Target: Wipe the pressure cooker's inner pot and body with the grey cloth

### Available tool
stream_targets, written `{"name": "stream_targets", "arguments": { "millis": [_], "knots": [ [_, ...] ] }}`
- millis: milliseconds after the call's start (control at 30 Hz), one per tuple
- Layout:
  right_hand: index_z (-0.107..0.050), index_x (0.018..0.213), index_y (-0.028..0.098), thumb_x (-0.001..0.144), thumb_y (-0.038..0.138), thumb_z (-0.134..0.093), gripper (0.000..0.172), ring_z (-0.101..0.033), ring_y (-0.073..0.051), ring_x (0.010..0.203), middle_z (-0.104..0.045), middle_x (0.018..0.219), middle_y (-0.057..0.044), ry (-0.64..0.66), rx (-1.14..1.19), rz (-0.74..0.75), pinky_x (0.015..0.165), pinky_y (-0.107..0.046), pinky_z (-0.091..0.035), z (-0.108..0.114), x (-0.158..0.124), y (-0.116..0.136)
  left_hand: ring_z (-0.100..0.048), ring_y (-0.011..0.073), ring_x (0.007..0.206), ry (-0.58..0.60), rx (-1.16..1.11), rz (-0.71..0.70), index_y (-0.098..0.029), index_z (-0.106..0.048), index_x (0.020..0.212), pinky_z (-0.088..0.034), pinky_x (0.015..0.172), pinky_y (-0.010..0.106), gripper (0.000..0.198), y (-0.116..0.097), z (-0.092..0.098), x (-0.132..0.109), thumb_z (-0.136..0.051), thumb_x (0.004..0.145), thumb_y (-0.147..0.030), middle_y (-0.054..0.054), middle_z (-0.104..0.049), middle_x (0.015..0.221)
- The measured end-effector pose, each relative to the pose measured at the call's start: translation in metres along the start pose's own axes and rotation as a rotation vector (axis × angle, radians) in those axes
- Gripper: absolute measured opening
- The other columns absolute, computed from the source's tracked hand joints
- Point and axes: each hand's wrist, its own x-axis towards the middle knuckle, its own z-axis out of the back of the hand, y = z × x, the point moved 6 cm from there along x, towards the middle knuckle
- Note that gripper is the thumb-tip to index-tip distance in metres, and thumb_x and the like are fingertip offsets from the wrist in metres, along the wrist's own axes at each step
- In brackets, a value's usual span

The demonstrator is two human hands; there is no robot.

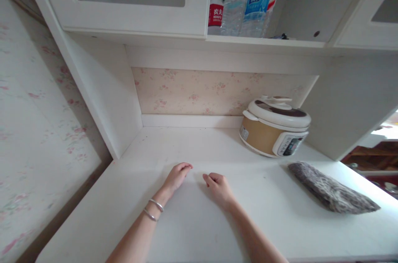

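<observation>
My left hand (177,175) rests on the white countertop (199,230), its fingers curled together with nothing visible in them. Two silver bangles (154,210) circle that wrist. A short gap to the right, my right hand (218,188) lies on the same surface in a loose fist, also with no object showing. Beyond it, at the back right, stands a gold and white electric cooker (264,132) with its lid on. A grey-brown, furry-looking folded piece (334,188) lies on the counter to the right of my hands.
Above the counter hangs a white cabinet (137,20); its open section holds several plastic bottles (231,14). Side panels (102,84) close in the counter at left and right. Floral wallpaper (192,93) covers the wall behind.
</observation>
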Motion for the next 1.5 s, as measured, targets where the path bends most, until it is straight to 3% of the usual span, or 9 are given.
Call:
{"name": "stream_targets", "arguments": {
  "millis": [300, 533, 733, 1133, 1500],
  "knots": [
    [-0.047, 0.052, 0.018, 0.084, 0.049, -0.045, 0.044, -0.036, -0.01, 0.052, -0.04, 0.05, 0.004, 0.0, 0.019, 0.001, 0.052, -0.023, -0.025, -0.001, 0.001, -0.002, -0.037, 0.0105, 0.054, -0.011, -0.012, 0.009, -0.015, -0.068, 0.094, -0.028, 0.053, 0.023, 0.036, 0.003, 0.0, 0.002, -0.054, 0.074, -0.042, -0.004, -0.047, 0.059],
    [-0.048, 0.052, 0.018, 0.083, 0.049, -0.045, 0.044, -0.038, -0.01, 0.053, -0.041, 0.051, 0.004, -0.006, 0.012, -0.01, 0.053, -0.023, -0.026, 0.0, 0.0, 0.0, -0.04, 0.0109, 0.057, -0.015, -0.017, -0.007, -0.014, -0.068, 0.094, -0.029, 0.053, 0.023, 0.037, 0.005, 0.0, 0.003, -0.054, 0.075, -0.043, -0.001, -0.055, 0.067],
    [-0.048, 0.052, 0.018, 0.082, 0.05, -0.046, 0.044, -0.036, -0.01, 0.052, -0.04, 0.05, 0.004, -0.008, 0.018, -0.021, 0.051, -0.023, -0.025, 0.0, 0.001, -0.003, -0.035, 0.0103, 0.053, -0.002, -0.012, -0.002, -0.014, -0.068, 0.096, -0.027, 0.052, 0.023, 0.037, 0.006, -0.001, 0.004, -0.053, 0.076, -0.042, -0.003, -0.048, 0.06],
    [-0.047, 0.053, 0.018, 0.084, 0.048, -0.045, 0.044, -0.034, -0.01, 0.053, -0.037, 0.051, 0.005, 0.004, 0.007, -0.013, 0.052, -0.023, -0.025, 0.0, 0.0, -0.002, -0.036, 0.0093, 0.055, -0.014, -0.027, -0.011, -0.016, -0.068, 0.096, -0.027, 0.051, 0.021, 0.035, 0.015, -0.001, 0.009, -0.053, 0.077, -0.042, -0.003, -0.048, 0.064],
    [-0.049, 0.054, 0.017, 0.084, 0.048, -0.044, 0.044, -0.036, -0.01, 0.053, -0.04, 0.051, 0.004, 0.015, -0.016, 0.002, 0.053, -0.023, -0.025, -0.001, 0.001, -0.001, -0.034, 0.0085, 0.051, 0.008, -0.024, -0.008, -0.014, -0.067, 0.095, -0.026, 0.049, 0.021, 0.033, 0.007, -0.001, 0.004, -0.052, 0.078, -0.038, -0.004, -0.044, 0.06]
  ]
}}
